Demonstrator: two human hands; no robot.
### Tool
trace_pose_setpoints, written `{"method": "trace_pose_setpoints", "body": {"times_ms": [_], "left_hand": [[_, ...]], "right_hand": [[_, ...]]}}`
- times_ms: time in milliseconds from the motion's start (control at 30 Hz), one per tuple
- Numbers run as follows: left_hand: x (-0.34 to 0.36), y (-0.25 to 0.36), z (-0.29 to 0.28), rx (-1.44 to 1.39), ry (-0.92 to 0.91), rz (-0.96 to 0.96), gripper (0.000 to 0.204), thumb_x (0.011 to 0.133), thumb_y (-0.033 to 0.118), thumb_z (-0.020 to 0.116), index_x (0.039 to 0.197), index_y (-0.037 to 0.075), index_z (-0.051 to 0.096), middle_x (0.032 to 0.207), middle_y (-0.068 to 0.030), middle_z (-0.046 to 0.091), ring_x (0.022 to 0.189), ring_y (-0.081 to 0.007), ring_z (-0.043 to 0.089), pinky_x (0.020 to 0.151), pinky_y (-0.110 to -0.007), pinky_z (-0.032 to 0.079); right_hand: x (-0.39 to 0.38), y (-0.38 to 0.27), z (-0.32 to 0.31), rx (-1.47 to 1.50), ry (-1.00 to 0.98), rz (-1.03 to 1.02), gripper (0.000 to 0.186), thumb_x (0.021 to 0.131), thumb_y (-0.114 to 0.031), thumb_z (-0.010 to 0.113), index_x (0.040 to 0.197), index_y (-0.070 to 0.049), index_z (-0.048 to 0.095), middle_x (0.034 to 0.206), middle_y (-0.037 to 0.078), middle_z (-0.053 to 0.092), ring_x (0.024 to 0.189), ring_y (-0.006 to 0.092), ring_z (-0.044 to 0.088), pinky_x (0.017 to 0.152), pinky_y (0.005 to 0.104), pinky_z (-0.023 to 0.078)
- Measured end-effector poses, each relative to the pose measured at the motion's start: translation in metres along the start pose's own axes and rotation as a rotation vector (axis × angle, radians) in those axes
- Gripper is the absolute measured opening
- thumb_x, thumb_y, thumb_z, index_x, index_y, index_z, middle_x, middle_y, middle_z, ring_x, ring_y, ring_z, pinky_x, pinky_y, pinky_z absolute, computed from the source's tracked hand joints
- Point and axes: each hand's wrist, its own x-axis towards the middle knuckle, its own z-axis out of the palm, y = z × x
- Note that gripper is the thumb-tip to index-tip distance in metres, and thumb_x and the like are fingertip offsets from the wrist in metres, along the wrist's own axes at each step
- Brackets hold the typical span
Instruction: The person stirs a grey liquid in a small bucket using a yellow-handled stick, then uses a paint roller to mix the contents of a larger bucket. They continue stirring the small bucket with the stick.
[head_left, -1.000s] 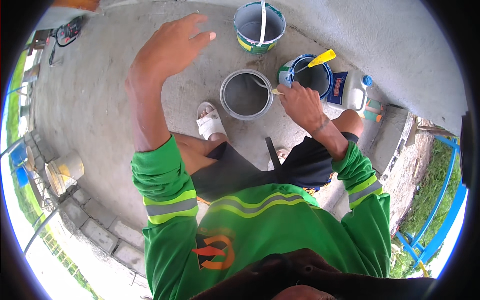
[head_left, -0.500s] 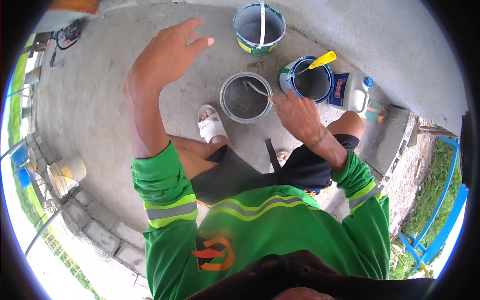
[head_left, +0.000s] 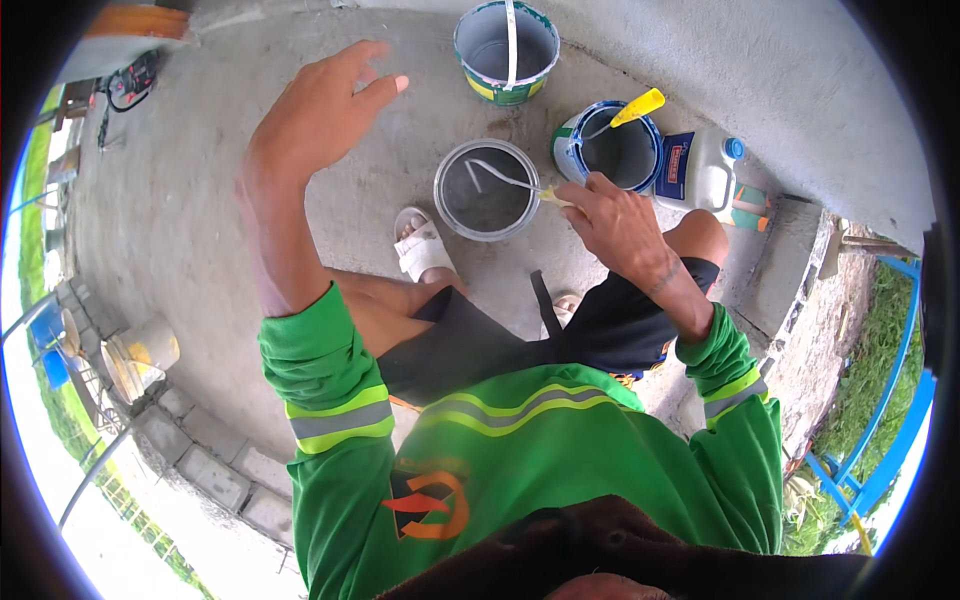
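The gray floor (head_left: 220,200) runs up to a gray wall (head_left: 760,70). Near the wall stands a green pail (head_left: 505,95) with a white strap. A blue-rimmed pail (head_left: 566,152) stands closer in, to the right. A round tub (head_left: 487,237) with gray stuff inside sits left of that. A white jug (head_left: 708,175) is right by the blue-rimmed pail. The left hand (head_left: 315,110) is up over the floor, loose and empty. The right hand (head_left: 615,225) grips the pale end of a wire tool (head_left: 515,182). Its bent part is over the round tub; I can't tell if it touches the gray stuff. A yellow-handled tool (head_left: 637,107) leans in the blue-rimmed pail.
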Motion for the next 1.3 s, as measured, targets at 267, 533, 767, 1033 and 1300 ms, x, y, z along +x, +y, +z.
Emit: {"method": "trace_pose_setpoints", "body": {"times_ms": [267,533,767,1033,1300], "left_hand": [[0.004,0.005,-0.002,-0.022,0.010,-0.019,0.057,0.101,0.042,0.063,0.147,0.009,0.055,0.130,-0.0218,0.067,0.122,-0.0340,0.063,0.099,-0.043,0.051],[0.001,0.005,-0.004,-0.019,0.008,-0.027,0.059,0.098,0.044,0.061,0.145,0.010,0.055,0.133,-0.0233,0.066,0.123,-0.0388,0.063,0.103,-0.046,0.049],[-0.002,-0.002,-0.007,-0.035,0.021,-0.040,0.057,0.100,0.043,0.063,0.146,0.010,0.056,0.129,-0.0219,0.067,0.124,-0.0360,0.062,0.101,-0.044,0.049],[-0.014,-0.001,-0.009,-0.049,0.067,-0.043,0.058,0.100,0.043,0.063,0.146,0.009,0.055,0.131,-0.0231,0.067,0.124,-0.0380,0.062,0.102,-0.045,0.049],[-0.008,0.017,-0.010,-0.054,0.023,-0.054,0.055,0.100,0.040,0.063,0.146,0.011,0.055,0.132,-0.0211,0.066,0.125,-0.0379,0.062,0.104,-0.045,0.048]], "right_hand": [[-0.024,0.023,-0.009,-0.018,-0.012,0.057,0.024,0.088,-0.016,0.072,0.113,-0.016,0.071,0.096,0.012,0.060,0.080,0.0332,0.069,0.068,0.0450,0.056],[-0.033,0.071,-0.027,0.204,-0.072,-0.060,0.031,0.093,-0.014,0.071,0.123,-0.008,0.070,0.102,0.010,0.066,0.086,0.0299,0.069,0.074,0.0460,0.056],[-0.043,0.113,-0.113,0.772,0.000,0.338,0.033,0.104,-0.023,0.062,0.129,-0.003,0.070,0.086,0.000,0.065,0.067,0.0039,0.050,0.058,0.0232,0.042],[0.051,0.119,-0.121,0.527,0.101,0.448,0.033,0.105,-0.029,0.057,0.121,-0.005,0.072,0.079,0.001,0.064,0.062,0.0051,0.048,0.056,0.0228,0.039],[0.196,0.138,-0.012,0.327,-0.039,0.457,0.039,0.094,-0.038,0.058,0.115,-0.006,0.069,0.085,0.012,0.073,0.070,0.0250,0.070,0.066,0.0392,0.056]]}}
